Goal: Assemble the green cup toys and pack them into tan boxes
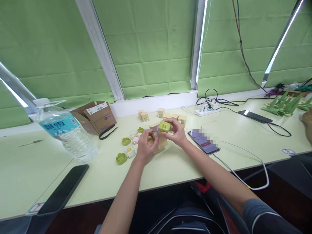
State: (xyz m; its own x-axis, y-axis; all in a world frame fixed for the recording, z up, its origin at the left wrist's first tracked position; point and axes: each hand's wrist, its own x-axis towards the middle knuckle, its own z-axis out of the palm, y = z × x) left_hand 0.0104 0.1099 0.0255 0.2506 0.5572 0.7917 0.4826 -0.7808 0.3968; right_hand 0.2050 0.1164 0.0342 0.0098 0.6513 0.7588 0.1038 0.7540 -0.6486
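My right hand (177, 131) grips a small clear jar with a green lid (165, 126), fingers wrapped round its side. Beside it, my left hand (147, 146) has its thumb and fingers closed together; what they pinch, perhaps something clear, is hard to make out. Under both hands lies a small tan carton (162, 144), partly covered by them. To the left of my left hand are a flower-shaped green piece (121, 158), another green piece (126, 141), a clear cup (129, 151) and a pale pink piece (135, 140).
Several small tan boxes (161, 112) stand behind my hands. On the left are a large water bottle (73, 133), an open cardboard box (97, 118) and a black phone (63, 188). A lit phone (203, 142) with a white cable lies right, before a power strip (207, 110). Another person's hand (307, 120) shows far right.
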